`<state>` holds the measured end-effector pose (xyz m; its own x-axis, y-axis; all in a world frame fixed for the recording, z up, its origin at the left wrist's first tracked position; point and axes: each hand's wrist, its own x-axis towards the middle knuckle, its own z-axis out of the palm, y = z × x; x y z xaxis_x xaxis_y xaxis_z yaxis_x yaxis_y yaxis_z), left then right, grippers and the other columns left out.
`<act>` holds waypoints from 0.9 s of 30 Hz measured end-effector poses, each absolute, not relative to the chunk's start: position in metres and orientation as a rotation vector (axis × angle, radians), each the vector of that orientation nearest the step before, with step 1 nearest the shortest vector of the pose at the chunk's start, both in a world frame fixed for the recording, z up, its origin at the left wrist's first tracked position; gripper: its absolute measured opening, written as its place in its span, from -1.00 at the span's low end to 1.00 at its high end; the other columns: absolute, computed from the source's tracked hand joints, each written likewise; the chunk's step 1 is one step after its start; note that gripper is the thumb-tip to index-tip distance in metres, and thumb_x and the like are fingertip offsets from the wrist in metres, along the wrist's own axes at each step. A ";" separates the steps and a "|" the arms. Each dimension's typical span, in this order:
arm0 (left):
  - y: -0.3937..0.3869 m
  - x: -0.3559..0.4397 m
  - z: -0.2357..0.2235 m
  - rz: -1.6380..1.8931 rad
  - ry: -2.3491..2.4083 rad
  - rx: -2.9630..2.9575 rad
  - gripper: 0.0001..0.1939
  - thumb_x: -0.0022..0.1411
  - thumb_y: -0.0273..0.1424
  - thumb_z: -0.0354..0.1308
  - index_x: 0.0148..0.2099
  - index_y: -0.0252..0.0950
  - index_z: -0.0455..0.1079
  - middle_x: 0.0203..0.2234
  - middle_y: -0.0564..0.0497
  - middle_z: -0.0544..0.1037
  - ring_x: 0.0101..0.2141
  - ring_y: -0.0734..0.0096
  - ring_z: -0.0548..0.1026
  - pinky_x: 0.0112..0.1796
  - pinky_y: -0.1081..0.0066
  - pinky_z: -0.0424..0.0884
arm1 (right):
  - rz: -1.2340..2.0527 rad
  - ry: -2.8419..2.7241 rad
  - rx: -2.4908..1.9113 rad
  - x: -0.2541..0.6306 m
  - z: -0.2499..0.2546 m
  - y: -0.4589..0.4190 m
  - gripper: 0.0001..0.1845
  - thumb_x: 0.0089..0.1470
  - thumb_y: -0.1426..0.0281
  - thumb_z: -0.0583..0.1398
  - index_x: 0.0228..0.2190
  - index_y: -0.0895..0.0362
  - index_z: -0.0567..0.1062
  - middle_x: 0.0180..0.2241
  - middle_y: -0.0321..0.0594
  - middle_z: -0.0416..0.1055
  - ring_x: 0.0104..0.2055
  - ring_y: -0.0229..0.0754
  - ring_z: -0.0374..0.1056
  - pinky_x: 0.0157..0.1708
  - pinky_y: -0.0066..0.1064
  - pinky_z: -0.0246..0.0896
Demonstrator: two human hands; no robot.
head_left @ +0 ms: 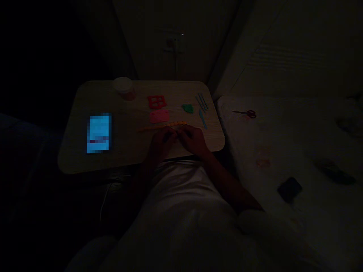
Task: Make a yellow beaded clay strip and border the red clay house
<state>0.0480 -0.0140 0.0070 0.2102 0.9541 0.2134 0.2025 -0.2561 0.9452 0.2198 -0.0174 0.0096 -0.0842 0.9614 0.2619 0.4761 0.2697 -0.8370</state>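
Note:
My left hand and my right hand meet at the near side of a small table. Both have their fingers drawn together in a pinch; whatever is between the fingertips is too dark and small to make out. Just beyond the fingers lies an orange strip, bumpy at its right part and thin toward the left. Behind it is a pink rectangular piece, and farther back a red window-shaped frame. A green lump lies to the right of these, beside a light-blue plastic knife.
Several thin blue tools lie at the table's back right. A lidded tub stands back left, and a glowing screen is at left. On the pale surface at right are scissors and a dark flat object. The room is very dim.

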 end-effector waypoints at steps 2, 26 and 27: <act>-0.014 0.048 0.007 1.125 1.098 1.629 -0.85 0.25 -0.28 0.16 -0.30 -0.25 0.40 -0.49 0.10 0.49 -0.42 0.41 0.44 -0.34 0.42 0.35 | 0.722 -1.699 -1.326 0.220 0.010 -0.017 -0.71 0.23 0.21 0.17 -0.36 0.12 0.59 -0.43 -0.24 0.54 -0.40 -0.18 0.38 -0.36 -0.40 0.20; -0.014 0.048 0.006 1.104 1.091 1.613 -0.83 0.26 -0.25 0.15 -0.28 -0.25 0.40 -0.50 0.10 0.49 -0.43 0.42 0.44 -0.36 0.43 0.34 | 0.736 -1.702 -1.340 0.220 0.010 -0.018 -0.68 0.23 0.17 0.16 -0.36 0.13 0.58 -0.44 -0.24 0.52 -0.41 -0.19 0.35 -0.37 -0.42 0.17; -0.014 0.048 0.007 1.107 1.087 1.615 -0.83 0.26 -0.25 0.15 -0.28 -0.25 0.40 -0.50 0.10 0.49 -0.43 0.42 0.44 -0.36 0.43 0.34 | 0.736 -1.703 -1.341 0.220 0.010 -0.018 -0.68 0.23 0.17 0.16 -0.36 0.13 0.58 -0.45 -0.24 0.51 -0.41 -0.19 0.35 -0.38 -0.42 0.17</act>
